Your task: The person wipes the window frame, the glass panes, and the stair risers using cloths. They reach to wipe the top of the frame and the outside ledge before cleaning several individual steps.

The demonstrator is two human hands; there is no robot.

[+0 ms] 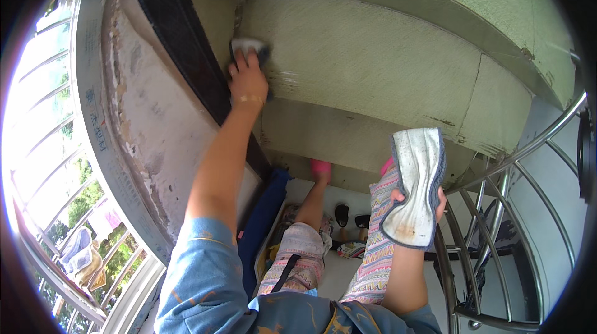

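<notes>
My left hand is pressed onto a small white and dark cloth, which looks blurred. That cloth lies at the left end of a greenish stone stair tread, close to the dark skirting board. Dark smudges and a shiny patch mark the tread beside it. In my right hand, a flat mop pad is pinched at its middle. Its white face has brownish and dark stains, and its edge is grey. The pad hangs in front of my right leg, and part of that hand is behind it.
A curved metal stair railing runs along the right. Barred window and peeling wall are on the left. A long dark blue item leans by the wall below. Black shoes lie on the white floor near my legs.
</notes>
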